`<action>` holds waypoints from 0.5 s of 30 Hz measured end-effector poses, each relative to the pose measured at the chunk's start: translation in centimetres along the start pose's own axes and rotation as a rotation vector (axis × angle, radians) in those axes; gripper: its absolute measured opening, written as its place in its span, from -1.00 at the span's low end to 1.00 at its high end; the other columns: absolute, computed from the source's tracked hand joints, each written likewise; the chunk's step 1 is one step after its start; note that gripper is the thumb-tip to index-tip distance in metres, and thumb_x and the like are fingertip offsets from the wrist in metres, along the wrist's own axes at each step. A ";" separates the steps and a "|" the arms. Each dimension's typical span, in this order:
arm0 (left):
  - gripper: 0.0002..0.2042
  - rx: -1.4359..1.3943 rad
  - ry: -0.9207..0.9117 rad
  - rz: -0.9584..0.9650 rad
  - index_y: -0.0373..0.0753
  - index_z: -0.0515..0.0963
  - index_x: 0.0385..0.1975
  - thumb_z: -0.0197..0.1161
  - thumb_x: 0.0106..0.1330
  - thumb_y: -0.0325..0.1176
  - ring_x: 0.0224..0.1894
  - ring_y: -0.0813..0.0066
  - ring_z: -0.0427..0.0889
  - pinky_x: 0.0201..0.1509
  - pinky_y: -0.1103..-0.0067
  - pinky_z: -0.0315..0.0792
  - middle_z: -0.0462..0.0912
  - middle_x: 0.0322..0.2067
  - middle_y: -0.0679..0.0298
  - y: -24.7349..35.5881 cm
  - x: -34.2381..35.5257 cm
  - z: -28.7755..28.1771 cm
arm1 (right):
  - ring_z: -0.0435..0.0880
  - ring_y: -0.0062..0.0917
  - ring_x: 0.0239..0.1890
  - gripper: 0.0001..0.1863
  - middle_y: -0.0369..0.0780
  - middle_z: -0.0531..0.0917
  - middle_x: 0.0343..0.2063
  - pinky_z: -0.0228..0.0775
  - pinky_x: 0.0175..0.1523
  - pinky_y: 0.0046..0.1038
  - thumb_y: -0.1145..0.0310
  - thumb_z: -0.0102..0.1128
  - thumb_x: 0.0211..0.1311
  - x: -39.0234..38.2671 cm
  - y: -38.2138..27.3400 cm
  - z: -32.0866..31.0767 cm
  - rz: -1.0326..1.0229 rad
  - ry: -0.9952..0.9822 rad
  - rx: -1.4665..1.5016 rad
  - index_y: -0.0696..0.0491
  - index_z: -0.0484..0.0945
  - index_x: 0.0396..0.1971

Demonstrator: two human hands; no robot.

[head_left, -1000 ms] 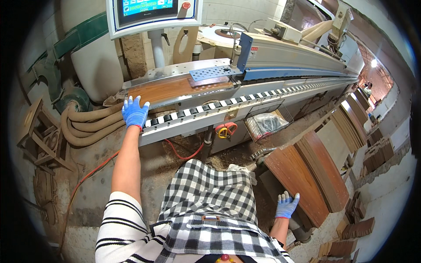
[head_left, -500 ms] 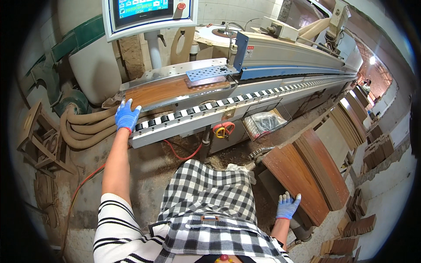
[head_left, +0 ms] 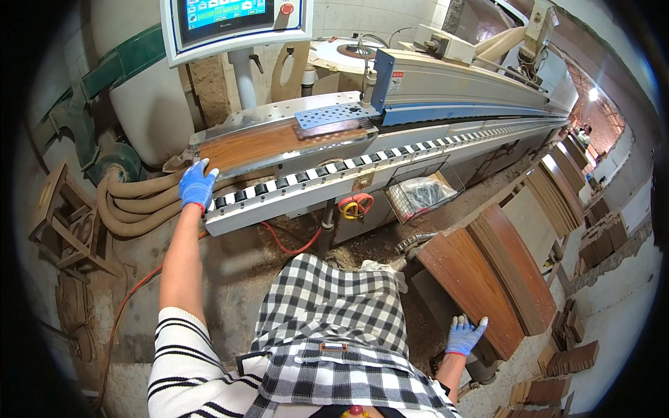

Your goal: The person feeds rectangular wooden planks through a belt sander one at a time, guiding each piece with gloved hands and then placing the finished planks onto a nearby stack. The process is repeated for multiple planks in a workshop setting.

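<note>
Reaching out at full stretch, my left hand [head_left: 197, 185], in a blue glove, rests at the near end of the wood panel [head_left: 279, 141] that lies flat on the edge-banding machine [head_left: 446, 83]. The fingers are spread and laid over the panel's end corner, pressing rather than clasping; nothing is enclosed in the palm. The panel sits on the machine's infeed bed, just behind the black-and-white roller track [head_left: 327, 175] and partly under a blue perforated plate [head_left: 333, 115].

My right hand [head_left: 464, 334], also gloved in blue, hangs low on the other side of my body, well apart from the machine, fingers splayed and unclenched, its tips touching the lower edge of the brown boards [head_left: 481, 279] leaning in a stack on the floor. It grasps none of them.

Above the panel's near end, a control screen [head_left: 230, 17] with a red button stands on a post. Tan ribbed hoses [head_left: 132, 202] curl just beside my left hand, below the machine's end. A wire basket [head_left: 421, 195] with a dark bag hangs under the roller track, and an orange cable [head_left: 289, 247] trails across the dusty floor beneath the machine.
</note>
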State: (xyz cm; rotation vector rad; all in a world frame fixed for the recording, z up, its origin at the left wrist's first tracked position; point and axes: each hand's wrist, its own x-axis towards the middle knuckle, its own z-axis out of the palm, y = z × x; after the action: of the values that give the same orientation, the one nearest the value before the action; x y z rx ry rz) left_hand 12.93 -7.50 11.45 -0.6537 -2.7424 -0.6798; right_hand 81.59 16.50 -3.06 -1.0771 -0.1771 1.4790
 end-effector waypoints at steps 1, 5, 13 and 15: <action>-0.51 0.007 -0.005 0.005 -0.10 0.44 0.10 0.18 0.20 -0.03 0.18 0.19 0.38 0.28 0.37 0.21 0.45 0.12 0.13 0.5 0.0 -0.1 | 0.44 -0.42 -0.18 -0.22 -0.17 0.44 -0.12 0.41 -0.04 -0.36 -0.26 0.32 -0.14 0.2 -0.2 -0.4 -0.004 0.018 0.015 0.09 0.38 -0.09; -0.51 0.056 -0.014 0.031 -0.09 0.45 0.08 0.19 0.18 -0.03 0.14 0.20 0.41 0.25 0.36 0.24 0.49 0.07 0.15 2.3 0.2 0.1 | 0.37 -0.36 -0.10 -0.13 -0.19 0.38 -0.01 0.35 0.01 -0.34 -0.29 0.31 -0.16 0.4 -0.9 -0.8 -0.063 0.071 0.053 0.07 0.33 0.02; -0.49 0.133 -0.019 0.072 -0.07 0.43 0.09 0.18 0.17 0.03 0.09 0.26 0.46 0.19 0.34 0.26 0.55 -0.01 0.17 8.5 0.8 3.0 | 0.26 -0.28 0.11 -0.07 -0.20 0.30 0.12 0.23 0.12 -0.32 -0.27 0.30 -0.13 1.4 -2.4 -2.8 -0.137 0.108 0.094 0.11 0.27 0.12; -0.47 0.122 -0.005 0.081 -0.08 0.41 0.10 0.17 0.17 0.05 0.09 0.26 0.46 0.20 0.32 0.24 0.54 0.00 0.17 9.8 0.9 4.2 | 0.27 -0.29 0.08 -0.08 -0.20 0.32 0.09 0.23 0.11 -0.33 -0.25 0.32 -0.14 1.3 -2.6 -3.0 -0.150 0.109 0.086 0.12 0.28 0.11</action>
State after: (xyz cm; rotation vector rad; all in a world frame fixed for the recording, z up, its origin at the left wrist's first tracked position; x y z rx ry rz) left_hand 16.28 2.69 11.89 -0.7350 -2.7192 -0.4886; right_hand 85.67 16.84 -3.63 -1.0492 -0.1139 1.2790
